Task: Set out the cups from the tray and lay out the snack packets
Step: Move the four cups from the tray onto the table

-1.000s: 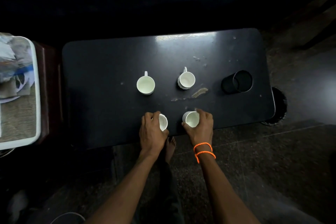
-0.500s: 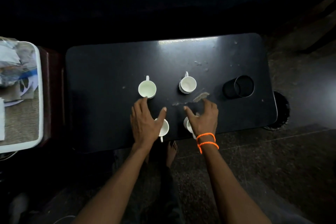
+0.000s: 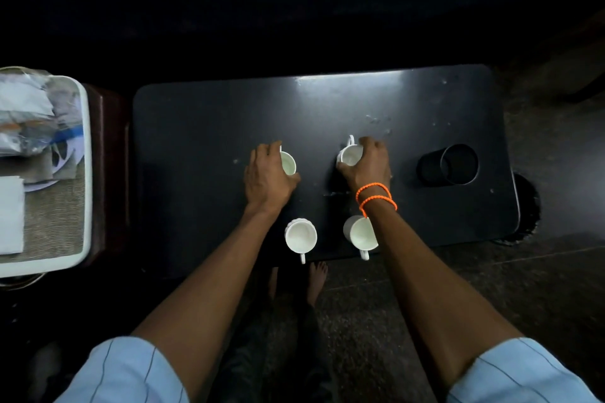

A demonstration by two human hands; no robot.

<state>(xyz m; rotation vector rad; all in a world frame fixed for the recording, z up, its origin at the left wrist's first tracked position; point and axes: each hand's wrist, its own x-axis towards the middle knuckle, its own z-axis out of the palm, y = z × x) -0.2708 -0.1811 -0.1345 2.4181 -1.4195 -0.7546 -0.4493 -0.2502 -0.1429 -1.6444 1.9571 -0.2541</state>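
Place: it is looking like a dim room in a home.
Table: a low dark table (image 3: 203, 140) is carrying white teacups (image 3: 300, 236).
Floor: bare feet (image 3: 317, 281) are standing on speckled stone floor (image 3: 491, 288).
Side: a white tray (image 3: 85, 173) is holding snack packets (image 3: 29, 121).

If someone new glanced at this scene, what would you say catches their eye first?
Four white cups stand out against the dark table: the left hand grips the far left cup and the right hand, with orange bands at its wrist, grips the far right cup. Left of the table, a pale tray holds crumpled packets.
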